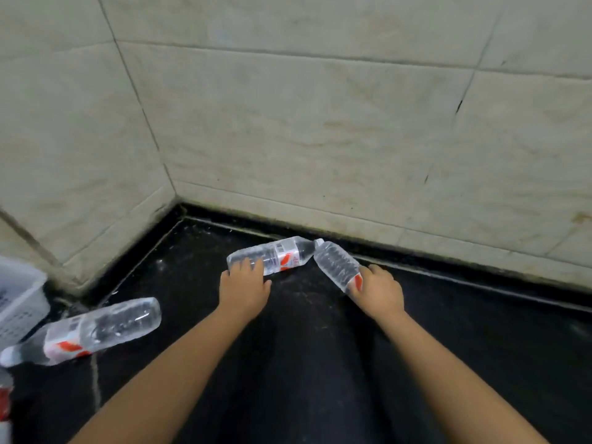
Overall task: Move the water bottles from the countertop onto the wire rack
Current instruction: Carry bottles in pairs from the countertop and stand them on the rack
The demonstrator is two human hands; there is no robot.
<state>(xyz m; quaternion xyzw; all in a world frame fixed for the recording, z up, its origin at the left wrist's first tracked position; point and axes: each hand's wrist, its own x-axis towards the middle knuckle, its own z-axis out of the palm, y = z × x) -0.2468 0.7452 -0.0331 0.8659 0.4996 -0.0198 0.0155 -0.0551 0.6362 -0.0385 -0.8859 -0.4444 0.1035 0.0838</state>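
Two clear water bottles with red-and-white labels lie on the black countertop (304, 347) near the back wall. My left hand (245, 285) rests on the base end of the left bottle (282, 256), fingers curled over it. My right hand (379, 291) grips the label end of the right bottle (334, 264), whose base points up and away toward the other bottle's white cap. A third bottle (96, 331) lies on its side at the left, cap toward the near left. No wire rack shows.
Tiled walls meet in a corner behind the counter. A white perforated plastic basket (17, 299) stands at the left edge. Part of another red-labelled object (4, 402) shows at the bottom left corner. Dark counter surface stretches to the right.
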